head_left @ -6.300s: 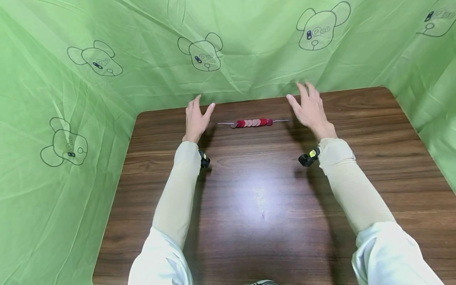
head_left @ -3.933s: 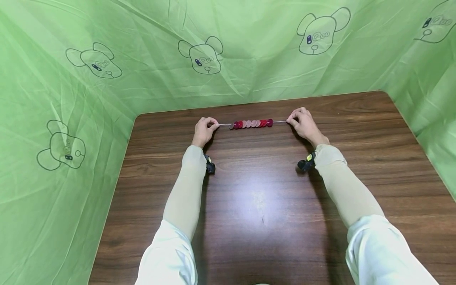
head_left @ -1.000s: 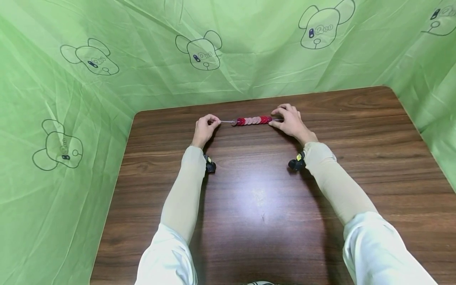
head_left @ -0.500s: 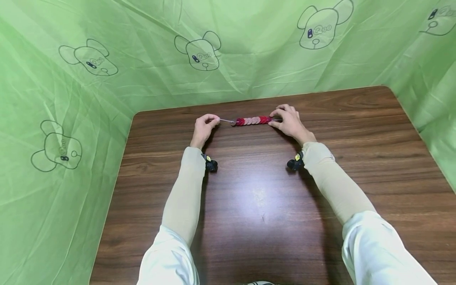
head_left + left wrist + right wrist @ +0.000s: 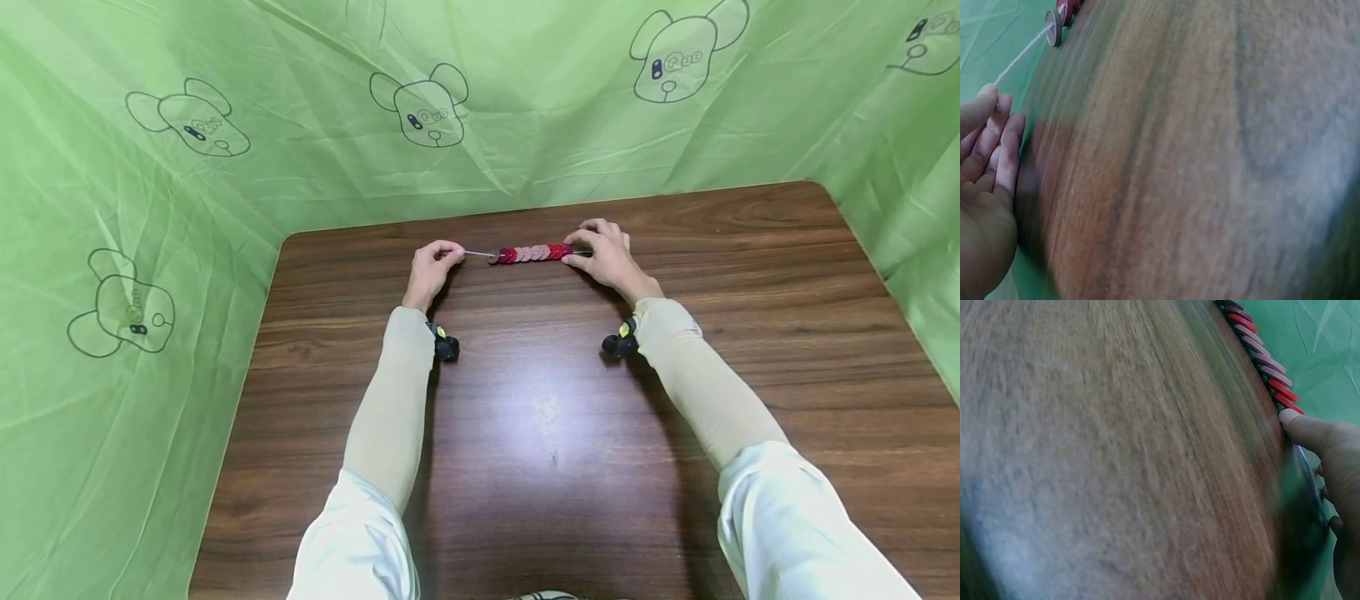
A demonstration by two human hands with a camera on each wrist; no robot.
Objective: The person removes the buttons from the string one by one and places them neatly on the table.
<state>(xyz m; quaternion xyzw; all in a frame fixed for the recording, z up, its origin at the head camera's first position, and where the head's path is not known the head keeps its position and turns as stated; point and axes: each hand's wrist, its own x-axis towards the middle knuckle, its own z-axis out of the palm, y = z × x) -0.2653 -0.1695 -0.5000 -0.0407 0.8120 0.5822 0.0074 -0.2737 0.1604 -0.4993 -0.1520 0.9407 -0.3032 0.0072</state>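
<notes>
A row of overlapping round buttons in pink, red and dark red is threaded on a thin pale string near the far side of the table. A grey-brown button with holes ends the row on the left. My left hand pinches the left end of the string between thumb and fingertips, and the string runs taut to that button. At the other end, my right hand holds the last dark red button between thumb and fingers. The thumb covers most of it, and string trails beneath that hand.
The brown wood-grain table has a green cloth with mouse-like drawings standing along its back and sides. A small black camera sits at the left wrist, and another black camera at the right.
Both hands came down from open above the table and pinched the string's ends. My right hand then slid left along the string to the end button. The buttons sit slightly closer together.
</notes>
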